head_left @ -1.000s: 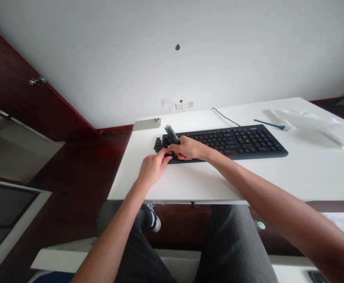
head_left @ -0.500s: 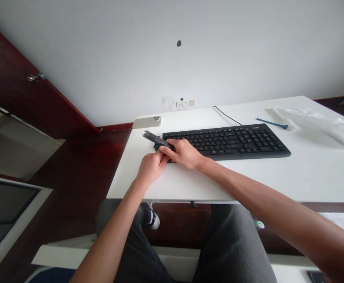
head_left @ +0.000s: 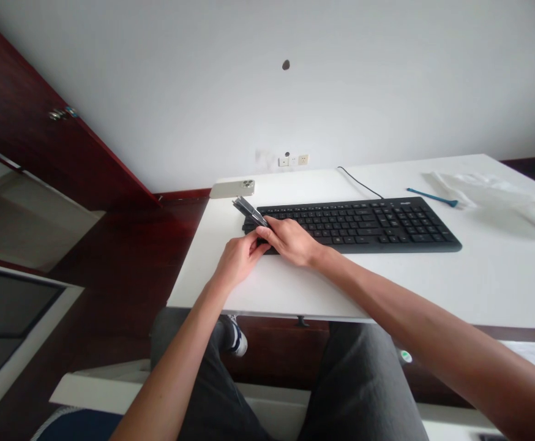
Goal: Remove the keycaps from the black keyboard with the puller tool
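A black keyboard (head_left: 368, 223) lies across the white desk (head_left: 387, 282). At its left end my right hand (head_left: 290, 240) is closed round a thin dark tool (head_left: 248, 210) that sticks out up and to the left. My left hand (head_left: 239, 258) sits just beside it, fingers pinched against the keyboard's left corner; what they hold is hidden. A small heap of dark pieces by that corner is mostly covered by my hands.
A pale phone (head_left: 231, 188) lies face down at the desk's far left corner. A blue stick-like tool (head_left: 431, 196) and clear plastic wrapping (head_left: 501, 199) lie at the far right. The keyboard cable (head_left: 358, 181) runs to the back. My knees are below the desk edge.
The dark tool in my right hand swung from upright over the keyboard's corner to leaning left, then lifted slightly. Both hands stayed at the keyboard's left end.
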### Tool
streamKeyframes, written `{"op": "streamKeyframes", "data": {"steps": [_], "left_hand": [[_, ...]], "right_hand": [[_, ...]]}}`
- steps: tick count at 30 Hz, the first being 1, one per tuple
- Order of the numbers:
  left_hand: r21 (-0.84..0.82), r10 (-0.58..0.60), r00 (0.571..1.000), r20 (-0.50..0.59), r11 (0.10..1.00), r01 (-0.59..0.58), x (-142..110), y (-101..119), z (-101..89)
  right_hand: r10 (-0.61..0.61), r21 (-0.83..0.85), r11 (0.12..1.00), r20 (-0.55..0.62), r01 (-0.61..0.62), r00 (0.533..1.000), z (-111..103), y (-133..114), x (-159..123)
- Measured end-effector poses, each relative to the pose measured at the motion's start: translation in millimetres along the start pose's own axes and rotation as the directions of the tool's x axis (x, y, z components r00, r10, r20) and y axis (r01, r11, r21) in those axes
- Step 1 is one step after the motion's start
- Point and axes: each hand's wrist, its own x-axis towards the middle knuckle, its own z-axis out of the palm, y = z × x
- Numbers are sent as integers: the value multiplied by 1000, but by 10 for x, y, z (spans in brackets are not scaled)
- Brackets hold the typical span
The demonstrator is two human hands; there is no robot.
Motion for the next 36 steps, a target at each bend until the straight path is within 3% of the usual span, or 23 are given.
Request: {"op": "streamKeyframes", "data": {"steps": [4, 9, 14, 25, 30, 36], "left_hand": [[-12, 17, 1000, -11, 1000, -17, 24, -1, 16], [-71, 126, 986, -106, 988, -134, 42, 23, 25], [-65, 191, 973, -129, 978, -200, 43, 53, 29], [-95, 169, 978, -125, 979, -182, 53, 29, 41], [-103, 154, 980, -125, 981, -167, 46, 22, 48], [-21, 211, 968, -133, 976, -215, 30, 48, 39]], "right_hand": [[-14, 3, 1000, -22, 14, 1000, 49, 32, 2], [-27, 83, 996, -74, 33, 997, 81, 70, -34], [-42, 116, 992, -67, 49, 997, 73, 65, -42], [-39, 161, 986, -70, 50, 997, 80, 89, -65], [65, 372, 927, -278, 45, 958, 113, 91, -42], [118, 404, 914, -357, 39, 927, 147, 94, -27]]}}
